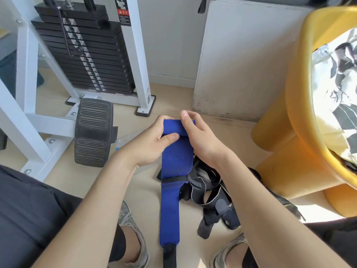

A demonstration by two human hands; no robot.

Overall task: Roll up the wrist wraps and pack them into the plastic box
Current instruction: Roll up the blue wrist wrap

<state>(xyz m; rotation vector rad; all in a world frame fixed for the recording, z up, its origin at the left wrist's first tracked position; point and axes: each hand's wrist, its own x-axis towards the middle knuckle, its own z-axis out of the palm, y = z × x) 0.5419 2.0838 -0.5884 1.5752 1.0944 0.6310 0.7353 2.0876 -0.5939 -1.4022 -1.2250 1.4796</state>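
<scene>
both hands grip blue wrap, far fingers hidden.

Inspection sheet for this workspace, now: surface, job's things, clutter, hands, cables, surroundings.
Surface: pale floor.
Job's things: blue wrist wrap, top end rolled, tail hanging down; black wraps heaped on the floor beside it; plastic box not identified.
Clutter: clear plastic item, mostly hidden behind the left hand.
Hands: left hand and right hand both grip the blue wrap's rolled end.
Cables: coiled cord down the weight stack.
Surroundings: white machine frame, black footplate, yellow plastic furniture, white wall.
</scene>
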